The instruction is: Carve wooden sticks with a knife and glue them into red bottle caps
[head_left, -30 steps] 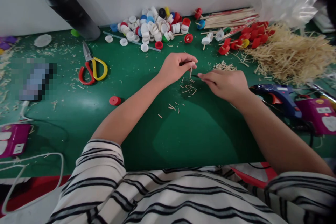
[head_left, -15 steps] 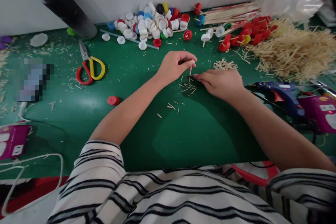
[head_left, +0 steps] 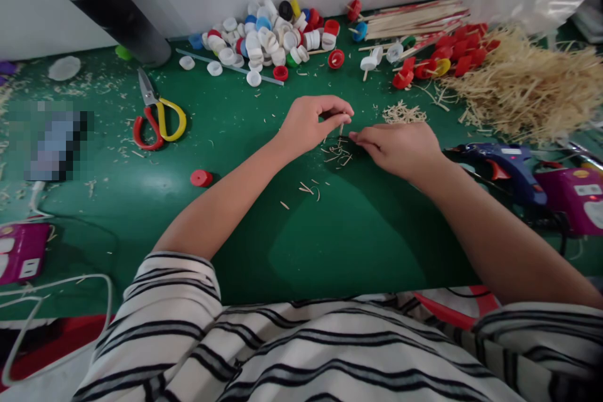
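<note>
My left hand pinches a short thin wooden stick, held upright with its lower end just above the green table. To its right, my right hand is closed, thumb and forefinger pressed together close to the stick's lower end. Something small and dark shows at those fingertips, too little of it to name. Curled wood shavings lie beneath the stick, between the hands. A small pile of short wood bits sits just behind my right hand.
Scissors and a red cap lie left. Bottle caps are heaped at the back, near a black bottle. Right are bamboo sticks, red caps on sticks, wood strips and a glue gun.
The view has shifted slightly. Both hands keep nearly the same place, with the stick still in the left fingers and the right fingertips beside its lower end.
</note>
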Action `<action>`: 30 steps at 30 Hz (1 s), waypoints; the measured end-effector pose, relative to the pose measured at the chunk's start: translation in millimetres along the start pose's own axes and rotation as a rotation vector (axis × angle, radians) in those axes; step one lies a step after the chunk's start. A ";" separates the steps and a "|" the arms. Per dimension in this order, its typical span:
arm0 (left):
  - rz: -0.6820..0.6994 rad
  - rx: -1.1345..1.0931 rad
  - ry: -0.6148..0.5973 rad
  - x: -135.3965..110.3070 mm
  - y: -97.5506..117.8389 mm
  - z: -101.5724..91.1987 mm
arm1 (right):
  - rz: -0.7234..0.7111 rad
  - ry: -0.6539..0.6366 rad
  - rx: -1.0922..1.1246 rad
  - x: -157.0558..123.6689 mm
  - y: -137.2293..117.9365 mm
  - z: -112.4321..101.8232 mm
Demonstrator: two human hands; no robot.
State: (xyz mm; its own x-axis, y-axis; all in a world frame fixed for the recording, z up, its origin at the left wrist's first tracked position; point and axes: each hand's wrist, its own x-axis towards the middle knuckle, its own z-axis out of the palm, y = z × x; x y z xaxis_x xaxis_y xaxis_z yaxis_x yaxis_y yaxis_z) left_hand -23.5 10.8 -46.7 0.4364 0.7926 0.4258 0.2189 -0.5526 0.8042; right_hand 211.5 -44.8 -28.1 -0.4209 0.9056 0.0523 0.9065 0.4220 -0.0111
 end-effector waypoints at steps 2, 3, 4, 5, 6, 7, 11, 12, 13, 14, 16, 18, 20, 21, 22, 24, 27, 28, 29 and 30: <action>0.029 0.033 -0.014 -1.8 2.6 -0.9 | 0.003 -0.040 0.025 -2.1 8.0 -2.3; 0.049 0.041 -0.024 -1.9 3.2 -0.7 | 0.002 -0.054 0.037 -3.8 12.8 -3.2; 0.071 0.047 -0.037 -1.5 3.3 -0.1 | -0.002 -0.058 0.046 -5.9 17.7 -3.7; 0.087 0.054 -0.051 -0.7 3.1 0.8 | -0.010 -0.048 0.053 -8.0 22.0 -3.9; 0.095 0.060 -0.065 0.3 2.5 2.0 | -0.022 -0.026 0.059 -10.1 25.2 -3.8; 0.092 0.065 -0.068 1.4 1.7 3.1 | -0.036 0.006 0.063 -11.6 27.2 -3.3; 0.017 0.033 -0.025 4.1 -2.5 6.1 | -0.060 0.133 0.031 -10.1 21.7 0.4; 0.000 0.014 -0.013 4.1 -3.5 6.4 | -0.059 0.157 0.011 -8.0 18.5 1.6; -0.012 -0.005 -0.002 4.0 -4.4 6.6 | -0.057 0.177 -0.007 -5.6 15.2 2.9; -0.021 -0.022 0.009 3.9 -5.3 6.8 | -0.058 0.190 -0.019 -3.4 12.1 4.3; -0.032 -0.052 0.031 3.8 -7.3 7.1 | -0.051 0.209 -0.018 0.2 7.2 7.6; -0.056 -0.087 0.054 4.1 -10.0 7.4 | -0.031 0.213 0.004 2.1 4.1 11.1; -0.097 -0.136 0.073 4.4 -13.5 7.3 | -0.010 0.203 0.025 2.9 2.7 14.1; -0.119 -0.165 0.084 4.4 -15.4 7.1 | -0.004 0.196 0.032 3.0 2.5 15.3; -0.138 -0.194 0.096 4.3 -17.2 6.9 | -0.002 0.187 0.038 3.2 2.4 16.1; -0.161 -0.238 0.106 4.2 -20.2 6.4 | -0.002 0.175 0.047 3.6 2.2 16.5; -0.179 -0.265 0.109 4.6 -22.4 6.0 | 0.010 0.152 0.058 3.9 0.9 14.6; -0.186 -0.268 0.105 5.0 -22.6 6.0 | 0.017 0.145 0.061 3.9 0.3 13.7; -0.191 -0.270 0.100 5.4 -22.5 5.8 | 0.023 0.140 0.065 3.9 -0.3 12.7; -0.194 -0.271 0.096 5.8 -22.1 5.6 | 0.028 0.136 0.071 3.8 -0.8 11.9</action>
State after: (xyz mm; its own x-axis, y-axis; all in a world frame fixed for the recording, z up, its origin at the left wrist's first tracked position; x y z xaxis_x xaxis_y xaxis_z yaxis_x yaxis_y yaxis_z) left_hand -20.9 26.1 -64.4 0.3222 0.9040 0.2809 0.0443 -0.3108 0.9494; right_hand 208.8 -41.2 -39.7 -0.3833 0.9047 0.1859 0.9110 0.4035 -0.0852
